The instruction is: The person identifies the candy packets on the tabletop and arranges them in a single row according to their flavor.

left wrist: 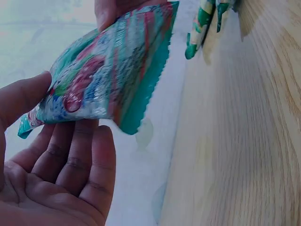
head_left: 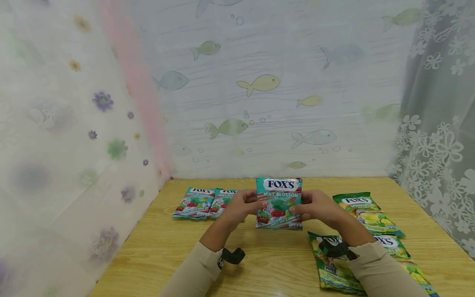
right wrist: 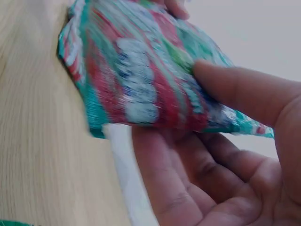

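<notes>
A teal and red bag of Fox's Mint Blossom candy [head_left: 279, 206] is held upright above the table, its printed front toward the head camera. My left hand [head_left: 241, 206] pinches its left edge, thumb on the front and fingers behind, as the left wrist view also shows with the candy bag [left wrist: 94, 75]. On the opposite edge my right hand [head_left: 317, 207] pinches it the same way; the right wrist view has that thumb [right wrist: 240, 87] against the wrapper. Behind the left hand lie two more Mint Blossom bags [head_left: 193, 203], the second [head_left: 220, 202] partly covered by the hand.
Green and yellow Fox's bags lie at the right: one farther back [head_left: 367, 212], others nearer [head_left: 335, 268], [head_left: 408, 260] partly under the right forearm. The wooden table [head_left: 267, 264] ends at a fish-patterned curtain [head_left: 259, 123]. A flowered sheet [head_left: 67, 165] hangs at the left.
</notes>
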Available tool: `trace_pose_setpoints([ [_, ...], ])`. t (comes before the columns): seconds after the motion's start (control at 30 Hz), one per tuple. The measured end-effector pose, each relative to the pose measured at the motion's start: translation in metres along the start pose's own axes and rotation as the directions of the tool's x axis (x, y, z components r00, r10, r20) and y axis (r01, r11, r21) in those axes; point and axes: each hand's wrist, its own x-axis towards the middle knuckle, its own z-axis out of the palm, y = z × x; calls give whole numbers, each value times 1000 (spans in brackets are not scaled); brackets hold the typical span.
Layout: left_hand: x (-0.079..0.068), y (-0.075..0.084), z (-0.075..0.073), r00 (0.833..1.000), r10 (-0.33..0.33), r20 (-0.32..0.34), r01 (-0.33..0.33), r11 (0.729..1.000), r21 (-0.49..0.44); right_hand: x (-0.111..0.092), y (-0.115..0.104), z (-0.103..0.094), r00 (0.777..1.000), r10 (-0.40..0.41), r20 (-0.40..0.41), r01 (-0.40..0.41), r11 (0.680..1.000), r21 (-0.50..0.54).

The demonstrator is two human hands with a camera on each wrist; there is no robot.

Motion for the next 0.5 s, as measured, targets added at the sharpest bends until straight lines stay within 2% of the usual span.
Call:
trace_pose_setpoints([
  [0.1,-1,3,0,1000,7,-24,-9,998,-64,1,-1,0,999,-9,-52,10,999,36],
  [0.27,-1,6,-1,998,56,-42,-62,986,-154,0,-7,2,989,13,-147,2,995,101],
  [0.4,-1,6,-2,995,76,-61,-86,980,-177,0,-10,5,976,31,-214,-2,991,134],
  [0.5,0,6,-1,990,117,-84,-131,974,-186,1,-11,9,970,27,-240,18,983,184],
])
